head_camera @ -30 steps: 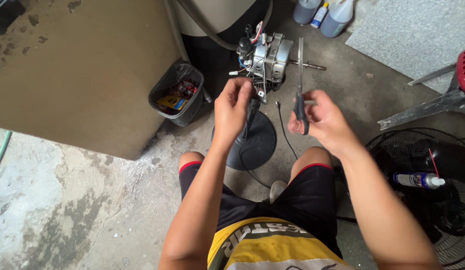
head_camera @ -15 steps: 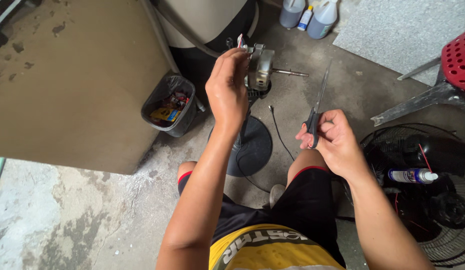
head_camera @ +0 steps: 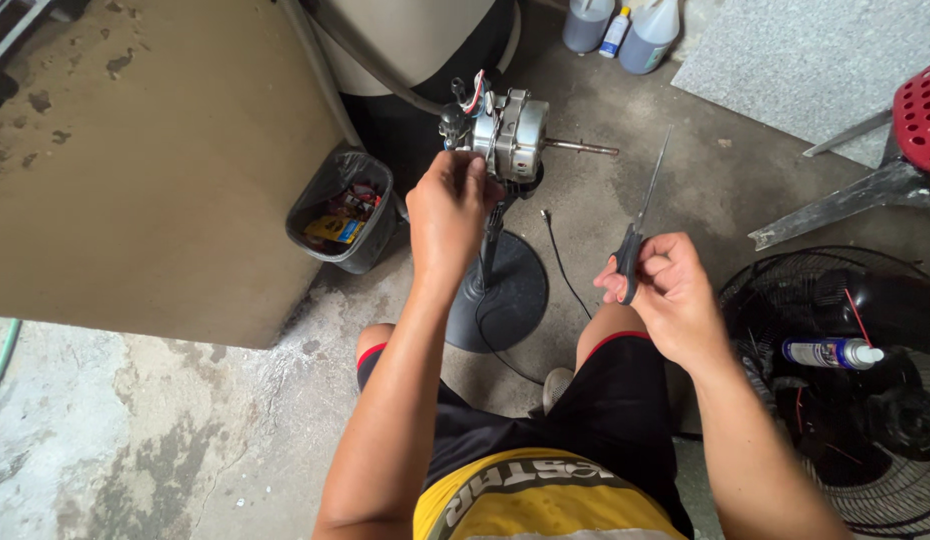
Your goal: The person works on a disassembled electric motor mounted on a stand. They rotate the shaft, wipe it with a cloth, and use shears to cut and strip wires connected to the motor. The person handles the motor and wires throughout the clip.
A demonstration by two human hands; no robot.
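Note:
A bare fan motor (head_camera: pixel 512 132) with a metal shaft sits on top of a stand with a round dark base (head_camera: pixel 505 290). My left hand (head_camera: pixel 447 208) reaches up to the motor's rear side, its fingers pinched at the wires there. My right hand (head_camera: pixel 667 290) is closed around the dark handles of a pair of scissors (head_camera: pixel 640 215), blades pointing up and away, to the right of the stand. A thin black cord (head_camera: pixel 560 255) trails on the floor between the base and my right hand.
A small black bin (head_camera: pixel 343 210) with scraps stands left of the stand, against a tan panel (head_camera: pixel 135 170). A black fan grille (head_camera: pixel 855 400) with a spray can (head_camera: pixel 830 352) on it lies at right. Plastic bottles (head_camera: pixel 625 25) stand at the back; a red stool (head_camera: pixel 920 110) is far right.
My left hand has come down from its raised position to the back of the motor. My right hand with the scissors has stayed to the right, shifting slightly.

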